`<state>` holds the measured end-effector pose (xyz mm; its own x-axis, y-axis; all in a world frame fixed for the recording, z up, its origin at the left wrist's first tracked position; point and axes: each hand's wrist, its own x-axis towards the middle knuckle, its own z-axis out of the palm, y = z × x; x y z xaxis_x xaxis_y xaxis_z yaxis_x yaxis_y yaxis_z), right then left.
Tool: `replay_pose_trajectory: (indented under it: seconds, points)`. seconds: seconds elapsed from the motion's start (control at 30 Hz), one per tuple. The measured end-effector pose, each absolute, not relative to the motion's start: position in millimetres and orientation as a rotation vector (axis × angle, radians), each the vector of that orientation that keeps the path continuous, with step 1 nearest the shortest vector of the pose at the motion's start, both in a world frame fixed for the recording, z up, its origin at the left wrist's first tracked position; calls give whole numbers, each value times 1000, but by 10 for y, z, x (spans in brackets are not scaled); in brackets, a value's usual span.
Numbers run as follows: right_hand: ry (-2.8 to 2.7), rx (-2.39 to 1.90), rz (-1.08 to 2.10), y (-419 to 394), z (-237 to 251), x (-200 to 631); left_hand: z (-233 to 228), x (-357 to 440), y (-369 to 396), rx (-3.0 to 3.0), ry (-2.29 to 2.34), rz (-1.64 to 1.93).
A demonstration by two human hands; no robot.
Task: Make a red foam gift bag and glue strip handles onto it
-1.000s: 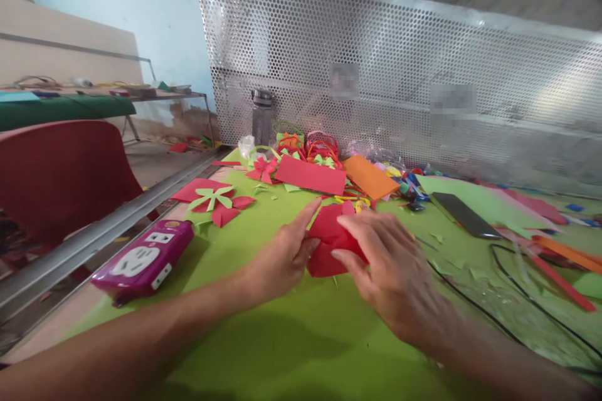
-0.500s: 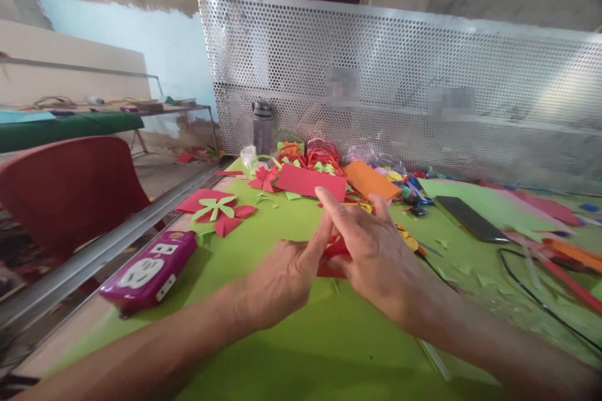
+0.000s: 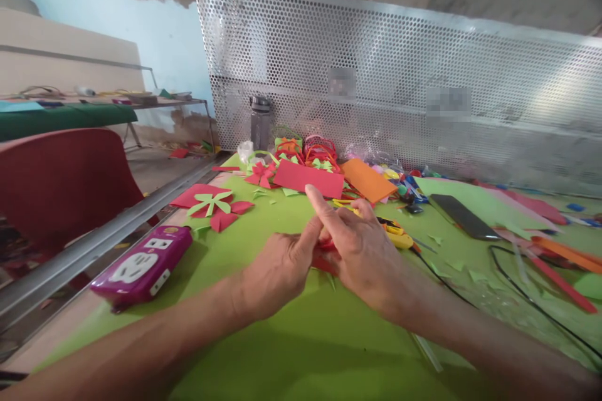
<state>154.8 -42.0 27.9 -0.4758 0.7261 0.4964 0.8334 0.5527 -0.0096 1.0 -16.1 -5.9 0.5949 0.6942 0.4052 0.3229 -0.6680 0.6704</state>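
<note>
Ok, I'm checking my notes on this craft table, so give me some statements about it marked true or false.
1. Both hands, the left hand and the right hand, pinch a red paper piece. True.
2. The purple power strip lies to the right of the hands. False: it lies to their left.
3. The table is covered by a green sheet. True.
4. The dark phone lies under the left hand. False: it lies far right, apart from both hands.
5. An orange sheet lies beyond the hands. True.

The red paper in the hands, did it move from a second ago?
Yes. The red paper, flat and spread open then, is now bunched small between both hands, still in front of the red sheet on the green mat.
</note>
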Motion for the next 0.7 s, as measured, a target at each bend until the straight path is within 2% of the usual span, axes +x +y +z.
replay_pose_trajectory:
  seconds: [0.17,0.4,0.7]
  points:
    - [-2254,-1331,-295,-372,249,1561,-5,27,-170,2305,891,914]
    - [-2165,-1377,-246,-355,307,1628,94,17,-133,1982,891,983]
    - [-2206,-1347,-222,-421,360,1622,50,10,-94,1839,845,952]
